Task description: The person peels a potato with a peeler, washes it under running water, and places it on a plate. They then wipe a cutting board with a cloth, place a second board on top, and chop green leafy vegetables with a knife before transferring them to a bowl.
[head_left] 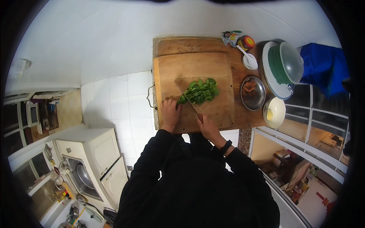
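Chopped leafy greens (203, 90) lie in a heap on a wooden cutting board (194, 64). My right hand (209, 126) is closed around the handle of a kitchen knife (193, 105), whose blade slants up and left across the stem end of the greens. To the left of the blade, my left hand (170, 111) presses on the stems with its fingertips, close to the board's left edge. Its fingers cover part of the stems.
Right of the board are a metal dish with reddish-brown food (253, 98), a cream bowl (274, 113), a small white bowl with a spoon (250, 61), a red-lidded jar (246, 42) and a green basket (275, 65) on a large tray. A metal handle (148, 97) sticks out at the left.
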